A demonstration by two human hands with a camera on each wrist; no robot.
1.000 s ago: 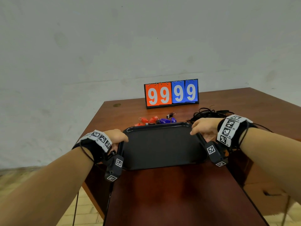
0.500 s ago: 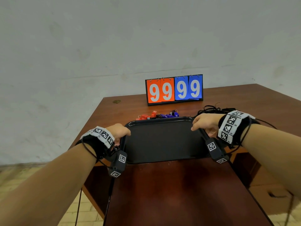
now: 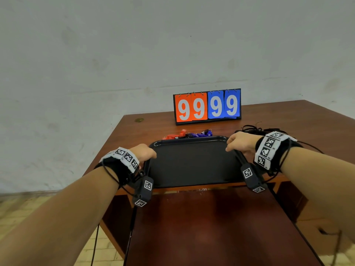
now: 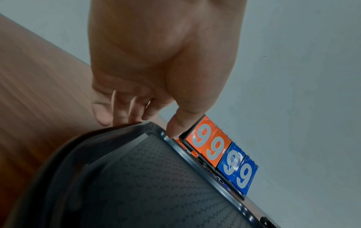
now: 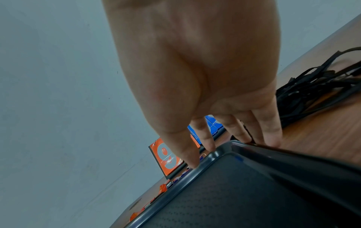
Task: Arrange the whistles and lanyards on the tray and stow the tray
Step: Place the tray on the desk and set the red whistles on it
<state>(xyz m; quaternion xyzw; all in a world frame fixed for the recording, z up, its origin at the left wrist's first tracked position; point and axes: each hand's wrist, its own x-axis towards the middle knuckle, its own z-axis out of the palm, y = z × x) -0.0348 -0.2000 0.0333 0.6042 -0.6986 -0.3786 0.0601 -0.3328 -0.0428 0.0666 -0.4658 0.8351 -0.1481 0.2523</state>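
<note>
Both hands are gripping one black tray at its far corners. Left hand is pinching the left rim: thumb on the rim's top, fingers curling under the edge, as the left wrist view confirms. Right hand is holding the right rim likewise, thumb lying on the far rim, fingers reaching over the outer side edge. Both forearms are extending forward, wrists slightly bent downward.

One tray is lying on the brown table, its floor carrying nothing. Whistles are sitting on the table just beyond the tray's far rim, red ones to the left, blue ones to the right; the rim is hiding part of them, so a count cannot be given. One tangle of black lanyards is lying beyond the right hand, individual strands being indistinguishable. One scoreboard is standing behind, showing four nines.
</note>
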